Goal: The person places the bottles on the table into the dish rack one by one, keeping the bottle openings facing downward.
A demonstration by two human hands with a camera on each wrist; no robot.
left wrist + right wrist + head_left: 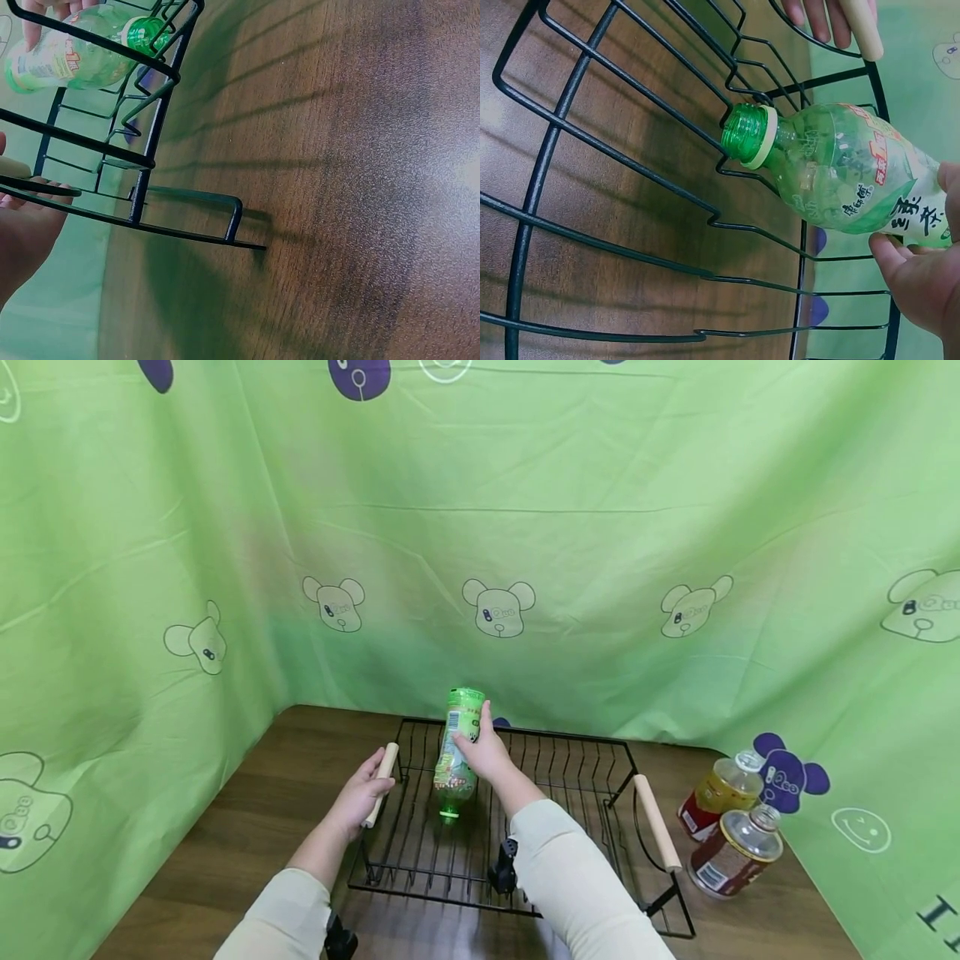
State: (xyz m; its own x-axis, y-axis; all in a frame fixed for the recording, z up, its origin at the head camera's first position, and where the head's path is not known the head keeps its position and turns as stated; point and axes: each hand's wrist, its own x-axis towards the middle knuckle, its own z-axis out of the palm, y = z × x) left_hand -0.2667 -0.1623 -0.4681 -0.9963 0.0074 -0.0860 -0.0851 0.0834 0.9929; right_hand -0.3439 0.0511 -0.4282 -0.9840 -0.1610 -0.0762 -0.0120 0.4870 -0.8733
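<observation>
A green plastic bottle (459, 752), uncapped and neck down, leans over the left part of a black wire dish rack (547, 827). My right hand (483, 752) grips it near its base, the thumb along one side. In the right wrist view the bottle's open mouth (742, 135) is close to the rack's wires; whether it touches them I cannot tell. My left hand (362, 793) holds the rack's left wooden handle (384, 781). The left wrist view shows that hand (30, 232) partly behind the rack's frame.
Right of the rack, two uncapped clear bottles stand on the wooden table (217, 827): one with a yellow and red label (716, 797), one with a dark red label (735, 852). A second wooden handle (657, 822) is on the rack's right end. Green printed cloth (570, 543) hangs behind.
</observation>
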